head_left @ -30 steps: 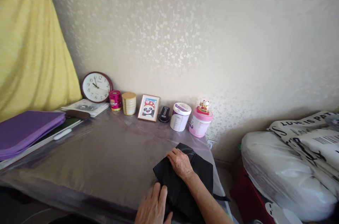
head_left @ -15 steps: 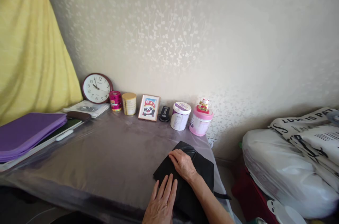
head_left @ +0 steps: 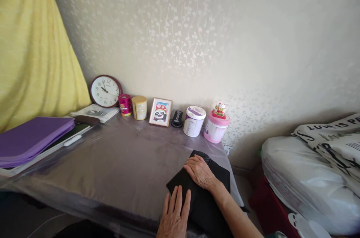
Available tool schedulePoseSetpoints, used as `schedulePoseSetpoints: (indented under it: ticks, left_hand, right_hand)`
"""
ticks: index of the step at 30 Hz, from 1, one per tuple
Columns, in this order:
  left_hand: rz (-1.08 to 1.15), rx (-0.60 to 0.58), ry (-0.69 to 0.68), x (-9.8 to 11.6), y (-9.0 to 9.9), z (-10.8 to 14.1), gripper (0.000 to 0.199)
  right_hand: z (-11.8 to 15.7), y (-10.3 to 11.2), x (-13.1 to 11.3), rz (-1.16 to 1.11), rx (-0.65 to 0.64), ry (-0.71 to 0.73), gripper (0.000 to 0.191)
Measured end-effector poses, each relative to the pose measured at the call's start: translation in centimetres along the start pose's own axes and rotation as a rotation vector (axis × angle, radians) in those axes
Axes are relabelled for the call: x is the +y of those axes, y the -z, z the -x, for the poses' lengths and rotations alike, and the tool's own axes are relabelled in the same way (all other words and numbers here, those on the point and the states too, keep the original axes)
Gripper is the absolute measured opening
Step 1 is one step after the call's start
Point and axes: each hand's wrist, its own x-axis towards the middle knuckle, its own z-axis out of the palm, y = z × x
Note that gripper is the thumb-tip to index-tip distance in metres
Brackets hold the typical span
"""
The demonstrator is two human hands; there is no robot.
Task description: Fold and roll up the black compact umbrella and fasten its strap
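Note:
A black, flat, folded item (head_left: 221,178) lies at the right front corner of the table, part of it hidden under my hands. My left hand (head_left: 176,213) is palm down at its left edge, fingers stretched and slightly apart. Farther up, my right hand (head_left: 199,172) lies flat on the black item near its upper end, palm down with the fingers close together and extended. Neither hand grips anything visible. A dark strap-like end sticks out past the table's right edge.
Along the wall stand a clock (head_left: 106,91), a pink tin (head_left: 125,105), a yellow-lidded container (head_left: 139,108), a panda picture (head_left: 160,112), a black stand (head_left: 177,119) and two tubs (head_left: 194,121). Purple folders (head_left: 33,138) lie left; white bags (head_left: 306,178) sit right of the table.
My right hand's fingers have gone from curled to flatter on the black item. The whole view has shifted slightly, with the objects appearing a little farther right.

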Motion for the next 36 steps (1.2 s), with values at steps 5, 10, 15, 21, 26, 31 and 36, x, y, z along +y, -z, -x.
schedulePoseSetpoints:
  ticks: [5, 10, 15, 21, 26, 31, 36]
  left_hand:
    - [-0.029, 0.03, 0.073, 0.7, 0.4, 0.0, 0.079]
    - [0.02, -0.031, 0.051, 0.5, 0.7, -0.1, 0.077]
    - [0.051, -0.072, 0.027, 0.3, 0.9, -0.1, 0.078]
    - [0.084, -0.045, 0.046, 0.6, 1.5, 0.1, 0.082]
    - [0.113, -0.066, -0.01, 0.5, 3.1, 0.5, 0.084]
    - [0.117, -0.066, 0.001, 0.6, 3.9, 0.6, 0.081]
    - [0.142, -0.139, 0.027, 0.7, 4.3, 0.5, 0.08]
  right_hand:
    - [-1.5, 0.3, 2.5, 0.104, -0.021, -0.106, 0.037]
    - [-2.3, 0.1, 4.7, 0.08, 0.006, -0.356, 0.035]
    - [-0.1, 1.2, 6.6, 0.071, 0.186, -0.509, 0.035]
    - [7.9, 3.4, 6.2, -0.063, 0.508, -0.721, 0.04]
    - [12.4, 3.3, 2.1, -0.312, 0.442, -0.9, 0.044]
    - [13.1, 2.1, -0.6, -0.499, 0.442, -0.979, 0.05]
    - [11.7, 2.9, -1.7, -0.706, 0.389, -0.885, 0.035]
